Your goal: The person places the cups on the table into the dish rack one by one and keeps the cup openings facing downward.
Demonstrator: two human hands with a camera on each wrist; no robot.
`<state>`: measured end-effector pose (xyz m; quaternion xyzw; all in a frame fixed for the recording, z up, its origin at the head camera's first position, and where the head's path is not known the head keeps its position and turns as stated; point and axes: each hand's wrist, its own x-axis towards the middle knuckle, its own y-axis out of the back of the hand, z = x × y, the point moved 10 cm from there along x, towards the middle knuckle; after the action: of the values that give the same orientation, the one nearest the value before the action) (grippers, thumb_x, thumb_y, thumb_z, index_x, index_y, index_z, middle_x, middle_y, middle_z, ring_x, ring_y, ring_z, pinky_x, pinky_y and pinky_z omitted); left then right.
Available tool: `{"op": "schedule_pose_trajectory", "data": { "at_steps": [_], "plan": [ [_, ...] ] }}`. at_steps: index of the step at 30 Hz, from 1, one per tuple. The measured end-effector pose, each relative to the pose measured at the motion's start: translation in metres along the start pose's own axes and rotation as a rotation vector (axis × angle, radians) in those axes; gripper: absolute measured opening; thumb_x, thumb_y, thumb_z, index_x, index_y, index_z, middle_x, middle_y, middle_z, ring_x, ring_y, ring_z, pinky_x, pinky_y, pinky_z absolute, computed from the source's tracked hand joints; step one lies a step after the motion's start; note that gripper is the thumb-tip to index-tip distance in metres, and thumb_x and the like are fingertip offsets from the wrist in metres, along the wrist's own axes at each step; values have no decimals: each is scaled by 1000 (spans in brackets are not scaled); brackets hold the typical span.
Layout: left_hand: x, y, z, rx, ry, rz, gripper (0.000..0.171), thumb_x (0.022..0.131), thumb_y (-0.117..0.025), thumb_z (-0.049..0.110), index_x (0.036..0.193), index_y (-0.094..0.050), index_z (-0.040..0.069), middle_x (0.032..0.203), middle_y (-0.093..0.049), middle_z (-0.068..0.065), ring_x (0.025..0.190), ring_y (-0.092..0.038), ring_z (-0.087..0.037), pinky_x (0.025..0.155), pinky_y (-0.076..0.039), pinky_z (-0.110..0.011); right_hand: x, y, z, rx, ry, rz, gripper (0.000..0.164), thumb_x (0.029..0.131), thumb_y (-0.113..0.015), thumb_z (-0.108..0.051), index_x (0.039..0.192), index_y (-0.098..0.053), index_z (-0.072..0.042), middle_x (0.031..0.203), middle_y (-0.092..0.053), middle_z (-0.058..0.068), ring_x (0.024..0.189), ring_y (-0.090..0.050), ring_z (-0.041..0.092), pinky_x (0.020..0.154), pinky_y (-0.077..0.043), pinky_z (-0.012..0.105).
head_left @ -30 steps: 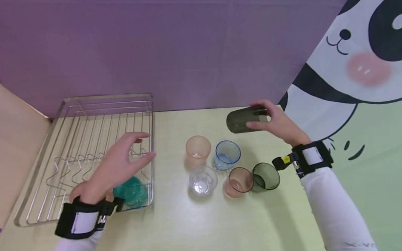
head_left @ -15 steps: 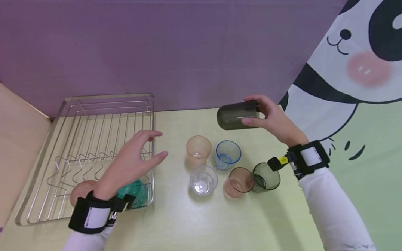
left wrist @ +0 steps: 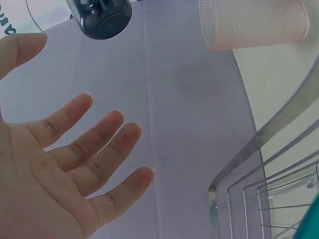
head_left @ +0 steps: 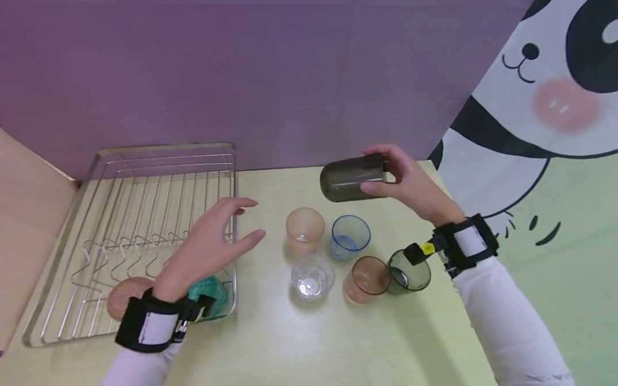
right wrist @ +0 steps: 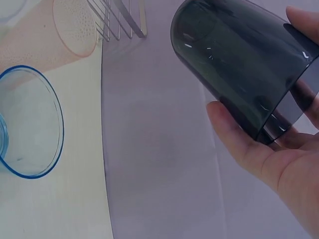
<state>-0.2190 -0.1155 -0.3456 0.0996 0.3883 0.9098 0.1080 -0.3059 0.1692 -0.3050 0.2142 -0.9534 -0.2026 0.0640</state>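
Dark grey, the cup (head_left: 344, 180) is gripped sideways in my right hand (head_left: 413, 186) near the back edge of the bench (head_left: 291, 353), base toward my left hand (head_left: 208, 246), spread and holding nothing by the right edge of the rack (head_left: 233, 296).

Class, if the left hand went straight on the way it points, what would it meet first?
Probably the dark glass, held by the right hand: the left hand points towards it in the head view. The peach cup seems to sit just off that line, but depth is unclear.
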Motion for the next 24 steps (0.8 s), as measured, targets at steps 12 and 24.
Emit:
{"op": "schedule_pose_trajectory", "data": {
  "at_steps": [12,24],
  "plan": [
    [7,-6,5,-3,-21,6,59,92,-65,41,141,-49,12,141,-54,-10,127,-52,-29,105,-45,-51,3,-16,-9,10,14,-30,56,88,-72,-9,138,-48,-16,128,-51,5,114,-51,20,86,-52,24],
    [15,-6,14,-48,-24,22,60,91,-67,42,142,-48,15,143,-53,-6,127,-52,-27,106,-44,-48,7,-35,-20,57,54,-94,59,87,-73,-9,139,-45,-11,128,-49,7,115,-50,22,86,-56,24]
  ]
}}
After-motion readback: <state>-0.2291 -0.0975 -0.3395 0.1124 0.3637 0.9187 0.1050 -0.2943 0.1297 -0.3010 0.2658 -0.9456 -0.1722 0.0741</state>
